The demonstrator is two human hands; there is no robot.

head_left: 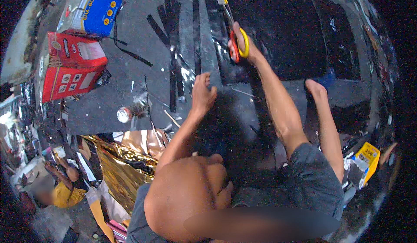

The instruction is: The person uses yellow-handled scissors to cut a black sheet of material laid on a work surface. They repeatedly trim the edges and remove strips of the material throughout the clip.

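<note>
While the black sheet point(282, 30) spreads widest before us, black strips point(196, 34) lie left of it. Our left hand point(203, 93) curls near them; we cannot tell whether it grips anything. Our right hand point(253, 52) is clamped around scissors point(246, 41) over the sheet's left part.

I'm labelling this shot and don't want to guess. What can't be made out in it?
All in the head view:
Left hand: anything under its curled fingers, which hide it.
Right hand: some fingers, partly covered by the scissors.
Pale bit by the blade tips: too small to identify.
Red box: contents, hidden by its walls.
Co-worker: anything held, too small.
</note>
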